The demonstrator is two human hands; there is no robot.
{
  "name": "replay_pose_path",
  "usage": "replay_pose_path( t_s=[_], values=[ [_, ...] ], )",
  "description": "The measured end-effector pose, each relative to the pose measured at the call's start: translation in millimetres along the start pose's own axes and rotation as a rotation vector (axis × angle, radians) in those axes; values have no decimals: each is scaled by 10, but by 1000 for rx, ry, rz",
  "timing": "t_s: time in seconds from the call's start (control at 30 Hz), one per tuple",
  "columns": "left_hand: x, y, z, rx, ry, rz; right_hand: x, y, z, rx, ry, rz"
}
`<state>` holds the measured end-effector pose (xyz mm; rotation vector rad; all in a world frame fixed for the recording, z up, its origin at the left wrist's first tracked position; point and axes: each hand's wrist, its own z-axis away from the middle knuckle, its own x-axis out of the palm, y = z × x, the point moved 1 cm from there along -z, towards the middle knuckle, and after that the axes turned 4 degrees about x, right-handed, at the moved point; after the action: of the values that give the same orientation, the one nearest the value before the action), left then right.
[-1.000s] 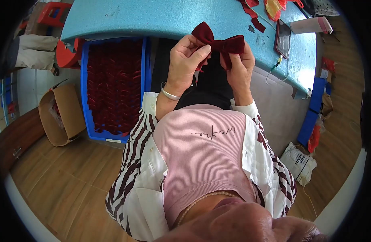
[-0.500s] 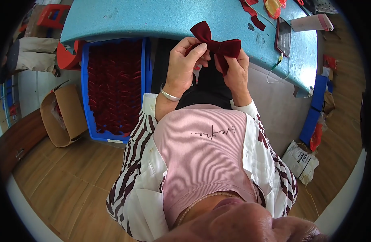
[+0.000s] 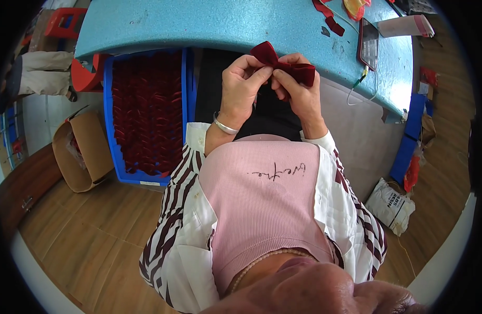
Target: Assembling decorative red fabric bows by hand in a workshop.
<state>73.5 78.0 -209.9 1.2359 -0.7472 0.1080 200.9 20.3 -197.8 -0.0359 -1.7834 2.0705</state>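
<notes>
A dark red velvet bow (image 3: 302, 74) is held up in front of me at the near edge of the blue table (image 3: 209, 26). My left hand (image 3: 240, 86) pinches it close to its middle, thumb against fingers, under the left loop. On the other side of the knot, my right hand (image 3: 299, 94) grips the bow with thumb and fingertips. Both sets of fingertips nearly meet at the centre and cover the knot. The bow's two loops stick out above and to the right of the fingers.
Left of my legs stands a blue crate (image 3: 110, 120) filled with rows of dark red velvet pieces. Beside it is an open cardboard box (image 3: 94, 149). A phone (image 3: 367, 46) with a cable, a roll (image 3: 406, 27) and red scraps (image 3: 334, 26) lie on the table's right. A person's legs (image 3: 47, 73) show at far left.
The bow has come down slightly toward me. My right hand has shifted left from the right loop to the middle, and the hanging tails no longer show below the bow.
</notes>
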Motion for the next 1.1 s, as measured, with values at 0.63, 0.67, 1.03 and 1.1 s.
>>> replay_pose_path(
  t_s=[0.63,0.67,1.03,1.1],
  values=[
    [74,30,7,234,-19,-321,-8,32,-46,90,-30,-304],
    [44,54,-8,234,-16,-322,-19,37,-58,92,-32,-305],
    [166,2,-348,502,-202,-660,-160,99,-319,51,19,-261],
    [186,-80,-393,357,-177,-448,-127,85,-368,45,53,-319]
  ],
)
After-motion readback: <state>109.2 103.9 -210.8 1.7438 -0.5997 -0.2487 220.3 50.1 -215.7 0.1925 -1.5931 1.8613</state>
